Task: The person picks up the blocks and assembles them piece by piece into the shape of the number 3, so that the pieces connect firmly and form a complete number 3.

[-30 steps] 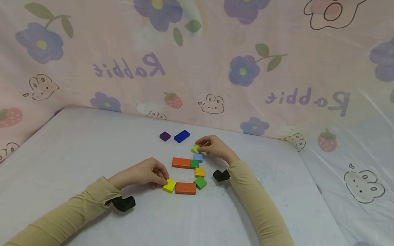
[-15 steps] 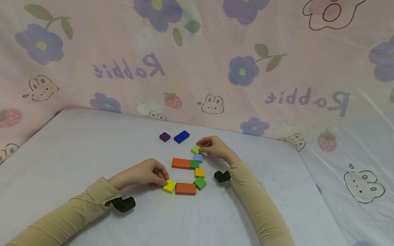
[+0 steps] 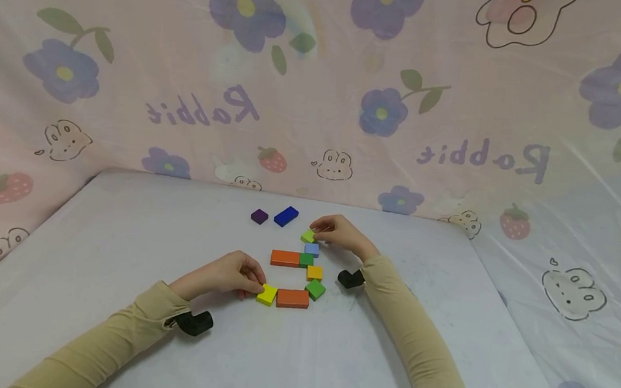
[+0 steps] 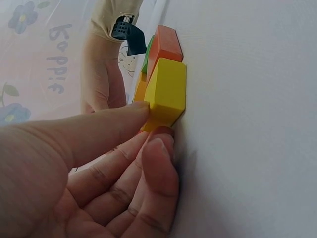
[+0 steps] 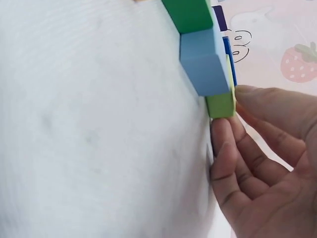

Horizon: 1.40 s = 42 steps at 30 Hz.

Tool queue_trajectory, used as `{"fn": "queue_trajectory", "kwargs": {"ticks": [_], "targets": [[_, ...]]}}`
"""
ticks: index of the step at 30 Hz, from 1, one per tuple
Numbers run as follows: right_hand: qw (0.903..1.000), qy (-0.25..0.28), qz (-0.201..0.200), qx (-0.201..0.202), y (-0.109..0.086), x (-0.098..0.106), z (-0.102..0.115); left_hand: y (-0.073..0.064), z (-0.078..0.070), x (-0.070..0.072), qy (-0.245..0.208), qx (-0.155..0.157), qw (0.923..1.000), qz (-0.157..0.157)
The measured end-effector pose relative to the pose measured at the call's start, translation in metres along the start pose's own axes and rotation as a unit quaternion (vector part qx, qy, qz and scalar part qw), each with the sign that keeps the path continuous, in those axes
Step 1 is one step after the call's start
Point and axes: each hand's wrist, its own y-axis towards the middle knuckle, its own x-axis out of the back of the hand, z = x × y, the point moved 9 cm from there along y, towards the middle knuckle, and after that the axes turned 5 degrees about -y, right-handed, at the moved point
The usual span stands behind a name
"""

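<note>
With thumb and fingers, my left hand (image 3: 228,271) pinches a yellow block (image 4: 168,87) lying on the white table. Beside it, to the right, is a red-orange rectangular block (image 3: 293,298). Farther back, my right hand (image 3: 340,233) pinches a lime green block (image 5: 221,105), its thumb at one edge and its fingers at another. A light blue block (image 5: 205,62) adjoins the lime one on the near side. From there a dark green block (image 3: 306,259), an orange-yellow block (image 3: 314,273) and a green block (image 3: 315,290) run toward the front.
A second red-orange block (image 3: 285,258) touches the dark green block's left side. At the back lie a dark purple block (image 3: 260,217) and a dark blue block (image 3: 286,216). A printed curtain (image 3: 309,83) rises behind the white table (image 3: 118,233).
Half a second or more ago my right hand stood very slightly farther left. The blocks and my left hand show no visible movement.
</note>
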Motion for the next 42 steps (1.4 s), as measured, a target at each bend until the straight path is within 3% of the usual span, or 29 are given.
{"fn": "queue_trajectory", "kwargs": {"ticks": [24,30,37,42], "targets": [[0.9999,0.008,-0.001,-0.007,0.002,0.002,-0.003,0.001,-0.002,0.004,-0.012,-0.007,0.9999,0.009],[0.9998,0.015,-0.001,-0.012,0.001,0.002,-0.003,0.004,-0.009,0.019,-0.012,-0.010,0.9998,-0.013],[0.9997,0.019,-0.005,-0.012,0.001,0.002,-0.003,0.010,-0.037,0.045,-0.008,-0.080,0.9952,-0.056],[0.9997,0.020,-0.008,-0.007,0.000,0.001,-0.003,0.020,-0.041,0.054,-0.062,-0.093,0.9914,-0.068]]}}
